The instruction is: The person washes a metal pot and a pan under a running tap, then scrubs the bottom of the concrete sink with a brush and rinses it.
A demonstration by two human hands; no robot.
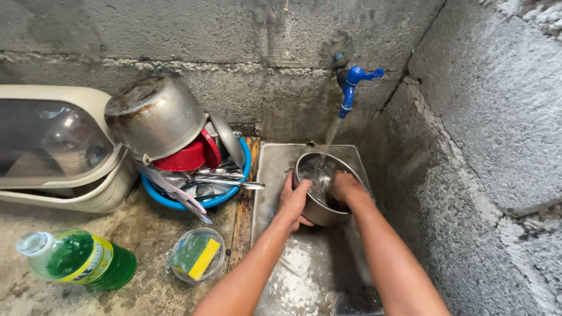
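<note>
L hand [294, 202] grips pot [325, 190], R hand [344, 186] inside

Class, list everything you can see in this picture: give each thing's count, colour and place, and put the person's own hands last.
tap: one, blue, on the grey block wall, water running
sink: one, metal, wet, below the tap
pot: one, steel, in the sink under the stream
basin: one, blue, left of the sink, piled with dishes and cutlery
upturned pot: one, steel, atop the pile
red dishes: red, under the upturned pot
bottle: one, green, lying bottom left
sponge tub: one, clear, green-yellow sponge inside
covered container: one, cream, far left
left hand: on the pot's outer side
right hand: inside the pot
</note>
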